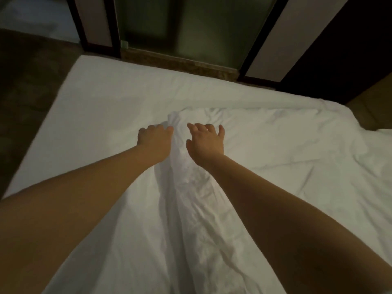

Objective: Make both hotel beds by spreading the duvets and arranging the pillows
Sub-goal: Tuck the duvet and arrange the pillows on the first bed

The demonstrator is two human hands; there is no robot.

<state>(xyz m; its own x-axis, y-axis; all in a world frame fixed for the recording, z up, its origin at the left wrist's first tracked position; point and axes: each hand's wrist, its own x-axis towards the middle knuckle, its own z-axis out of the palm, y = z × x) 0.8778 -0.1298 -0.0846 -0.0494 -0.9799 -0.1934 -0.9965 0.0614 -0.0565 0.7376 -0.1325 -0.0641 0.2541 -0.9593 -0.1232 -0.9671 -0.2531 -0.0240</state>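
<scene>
Both bare arms are stretched out over the bed (95,98), which fills most of the room from where I stand. The left hand (154,142) has its fingers curled round a raised fold of the white duvet (275,149), gripping it at the top of a crumpled ridge that runs back towards the person. The right hand (206,143) is just beside it, holding nothing, with its fingers spread and slightly bent above the same ridge; I cannot tell whether the fingertips touch the cloth. The duvet lies rumpled over the right half of the bed, while the left half shows a smooth white sheet out to the far corner. Dark floor (27,81) lies to the left, and a dark-framed glass door (169,28) stands beyond the far edge.
</scene>
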